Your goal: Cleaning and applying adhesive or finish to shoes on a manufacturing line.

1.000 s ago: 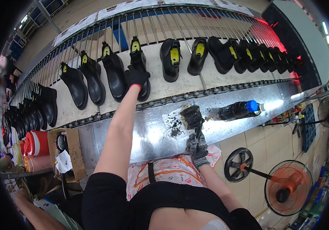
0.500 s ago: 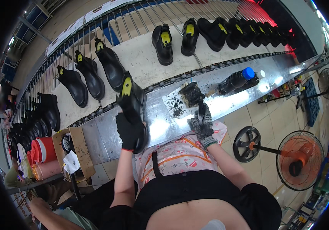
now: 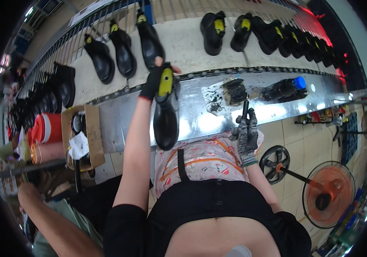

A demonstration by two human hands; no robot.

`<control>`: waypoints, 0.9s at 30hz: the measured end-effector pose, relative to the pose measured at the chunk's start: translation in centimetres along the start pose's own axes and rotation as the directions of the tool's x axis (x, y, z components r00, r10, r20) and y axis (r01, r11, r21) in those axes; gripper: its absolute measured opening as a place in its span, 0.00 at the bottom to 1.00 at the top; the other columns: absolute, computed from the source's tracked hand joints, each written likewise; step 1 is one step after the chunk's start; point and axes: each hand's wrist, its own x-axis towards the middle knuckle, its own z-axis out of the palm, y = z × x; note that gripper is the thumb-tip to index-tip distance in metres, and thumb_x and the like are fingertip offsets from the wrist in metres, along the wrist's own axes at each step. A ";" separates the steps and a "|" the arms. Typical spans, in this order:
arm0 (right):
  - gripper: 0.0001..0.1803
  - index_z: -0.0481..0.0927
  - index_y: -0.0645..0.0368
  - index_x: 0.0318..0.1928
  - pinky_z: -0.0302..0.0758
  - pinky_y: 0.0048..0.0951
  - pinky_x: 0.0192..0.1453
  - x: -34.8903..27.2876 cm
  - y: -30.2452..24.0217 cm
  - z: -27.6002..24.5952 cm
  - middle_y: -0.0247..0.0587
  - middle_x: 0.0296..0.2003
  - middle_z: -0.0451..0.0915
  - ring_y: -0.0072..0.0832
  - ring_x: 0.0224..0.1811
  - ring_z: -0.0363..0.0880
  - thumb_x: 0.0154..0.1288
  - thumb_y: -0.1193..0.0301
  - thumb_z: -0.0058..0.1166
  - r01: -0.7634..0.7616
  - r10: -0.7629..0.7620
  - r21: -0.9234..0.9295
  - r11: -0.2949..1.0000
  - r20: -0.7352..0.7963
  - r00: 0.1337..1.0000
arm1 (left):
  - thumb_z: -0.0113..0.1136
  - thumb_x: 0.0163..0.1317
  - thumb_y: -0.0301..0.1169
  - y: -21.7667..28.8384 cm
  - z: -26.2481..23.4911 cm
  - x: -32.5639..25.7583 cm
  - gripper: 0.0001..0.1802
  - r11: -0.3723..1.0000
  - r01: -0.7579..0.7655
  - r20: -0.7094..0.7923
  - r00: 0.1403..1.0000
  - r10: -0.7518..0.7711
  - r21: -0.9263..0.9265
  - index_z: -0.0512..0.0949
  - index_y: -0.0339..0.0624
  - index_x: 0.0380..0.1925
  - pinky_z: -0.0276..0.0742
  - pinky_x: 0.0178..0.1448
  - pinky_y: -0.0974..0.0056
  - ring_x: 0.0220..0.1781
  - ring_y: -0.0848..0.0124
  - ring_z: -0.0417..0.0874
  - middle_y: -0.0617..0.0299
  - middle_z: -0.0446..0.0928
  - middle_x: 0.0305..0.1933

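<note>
My left hand (image 3: 152, 82), in a black glove with bare fingertips, is closed around the top of a black ankle boot (image 3: 166, 126). The boot is held over the metal ledge, toe toward me, with a yellow patch showing inside its opening. My right hand (image 3: 247, 136), in a grey glove stained black, grips a slim black stick-shaped tool (image 3: 245, 109) pointing away from me. Just beyond its tip sits a dark, smeared block (image 3: 234, 91) on a blotched white sheet (image 3: 210, 95). A dark bottle with a blue cap (image 3: 280, 89) lies to the right of it.
Several black boots (image 3: 123, 53) stand along a pale conveyor (image 3: 183, 55) behind a chain edge. At left are a cardboard box (image 3: 94, 143) and a red jug (image 3: 51, 127). An orange fan (image 3: 329, 192) stands at right. Another person's arm (image 3: 57, 220) shows at lower left.
My left hand has shifted from the boot's front part to its top, and the boot now hangs toe toward me. My right hand has drawn back from the dark block with the tool. The view has turned.
</note>
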 end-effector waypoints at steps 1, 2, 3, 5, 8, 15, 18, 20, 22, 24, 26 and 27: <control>0.32 0.53 0.49 0.72 0.72 0.17 0.24 0.3 -0.3 0.6 0.36 0.39 0.76 0.16 0.25 0.73 0.72 0.76 0.45 -0.120 0.120 0.140 0.983 0.010 0.993 | 0.32 0.64 0.71 0.0 0.6 0.6 0.47 0.996 -0.085 0.037 0.996 0.086 -0.009 0.80 0.34 0.27 0.76 0.39 0.66 0.34 0.68 0.81 0.56 0.79 0.26; 0.33 0.52 0.49 0.73 0.71 0.18 0.23 0.1 -0.8 0.8 0.37 0.39 0.76 0.17 0.24 0.73 0.71 0.76 0.45 -0.138 0.141 0.167 0.976 -0.006 0.990 | 0.31 0.64 0.72 0.5 0.9 0.8 0.47 1.000 -0.016 -0.043 0.999 0.015 -0.005 0.78 0.36 0.19 0.74 0.38 0.66 0.32 0.66 0.80 0.55 0.77 0.22; 0.34 0.52 0.48 0.73 0.71 0.18 0.22 -0.5 -1.2 0.9 0.38 0.39 0.76 0.17 0.23 0.73 0.70 0.77 0.46 -0.154 0.162 0.192 0.969 -0.024 0.987 | 0.30 0.64 0.72 1.0 1.0 0.5 0.47 0.999 -0.022 0.005 1.000 0.022 0.027 0.77 0.37 0.18 0.74 0.37 0.66 0.32 0.65 0.80 0.55 0.77 0.22; 0.32 0.56 0.50 0.70 0.71 0.20 0.18 -1.1 -2.1 0.6 0.43 0.37 0.77 0.18 0.19 0.72 0.69 0.79 0.48 -0.178 0.194 0.139 0.974 -0.110 0.975 | 0.28 0.65 0.71 2.5 1.5 -0.6 0.48 0.998 -0.061 0.079 0.995 0.059 0.029 0.75 0.37 0.15 0.72 0.41 0.67 0.34 0.63 0.79 0.53 0.76 0.21; 0.15 0.65 0.57 0.56 0.70 0.19 0.16 -1.3 -2.9 0.0 0.43 0.38 0.77 0.18 0.17 0.71 0.71 0.76 0.47 0.115 -0.110 0.122 0.986 -0.045 0.993 | 0.20 0.73 0.60 4.8 2.6 -3.8 0.44 0.912 -0.316 0.209 0.904 0.374 -0.263 0.72 0.39 0.13 0.65 0.54 0.64 0.33 0.62 0.72 0.56 0.70 0.18; 0.16 0.70 0.59 0.51 0.75 0.20 0.21 -0.1 -3.8 1.0 0.45 0.41 0.79 0.20 0.24 0.76 0.67 0.69 0.57 -0.210 0.190 0.171 0.963 0.128 0.973 | 0.14 0.74 0.57 8.1 6.0 -9.5 0.43 0.786 -0.570 0.213 0.759 0.616 -0.240 0.68 0.50 0.07 0.50 0.70 0.57 0.35 0.69 0.68 0.67 0.68 0.14; 0.33 0.67 0.60 0.63 0.81 0.20 0.24 0.3 -8.4 1.1 0.49 0.50 0.77 0.22 0.34 0.79 0.60 0.67 0.65 -0.237 0.148 0.169 0.957 0.420 0.896 | 0.16 0.73 0.59 8.3 6.6 -10.1 0.44 0.790 -0.569 0.237 0.755 0.611 -0.226 0.69 0.50 0.06 0.50 0.69 0.56 0.33 0.70 0.68 0.67 0.70 0.13; 0.38 0.65 0.60 0.66 0.82 0.21 0.30 0.7 -12.1 1.6 0.47 0.52 0.76 0.23 0.39 0.79 0.56 0.71 0.66 -0.028 0.088 -0.113 0.993 0.567 0.819 | 0.18 0.73 0.60 8.5 6.7 -10.1 0.45 0.789 -0.585 0.291 0.735 0.613 -0.187 0.70 0.50 0.05 0.51 0.68 0.56 0.31 0.70 0.69 0.66 0.72 0.13; 0.33 0.69 0.60 0.64 0.81 0.28 0.42 1.2 -15.2 2.7 0.47 0.52 0.77 0.29 0.45 0.80 0.55 0.76 0.62 0.398 -0.007 -0.407 0.822 0.692 0.722 | 0.19 0.72 0.62 8.8 6.5 -9.8 0.46 0.780 -0.615 0.360 0.705 0.611 -0.119 0.71 0.49 0.04 0.52 0.66 0.55 0.29 0.69 0.70 0.66 0.74 0.13; 0.30 0.72 0.58 0.62 0.77 0.36 0.55 1.5 -17.4 3.9 0.46 0.54 0.77 0.37 0.54 0.78 0.56 0.79 0.58 0.693 -0.103 -0.461 0.554 0.788 0.606 | 0.19 0.71 0.63 9.0 6.5 -9.6 0.47 0.779 -0.617 0.404 0.687 0.604 -0.114 0.73 0.49 0.05 0.53 0.65 0.55 0.29 0.68 0.72 0.66 0.76 0.14; 0.29 0.73 0.55 0.62 0.71 0.40 0.64 1.4 -18.9 4.8 0.46 0.59 0.75 0.45 0.61 0.73 0.57 0.79 0.55 0.779 -0.058 -0.487 0.396 0.833 0.550 | 0.19 0.71 0.63 9.1 6.4 -9.4 0.47 0.780 -0.616 0.443 0.673 0.593 -0.107 0.73 0.49 0.05 0.53 0.65 0.54 0.29 0.69 0.72 0.66 0.76 0.15; 0.31 0.73 0.52 0.63 0.71 0.40 0.64 1.4 -19.2 5.3 0.44 0.59 0.75 0.46 0.62 0.72 0.56 0.80 0.52 0.827 -0.078 -0.462 0.321 0.857 0.510 | 0.19 0.71 0.64 9.2 6.4 -9.3 0.47 0.779 -0.618 0.449 0.669 0.592 -0.107 0.74 0.49 0.05 0.53 0.65 0.54 0.29 0.69 0.72 0.66 0.76 0.15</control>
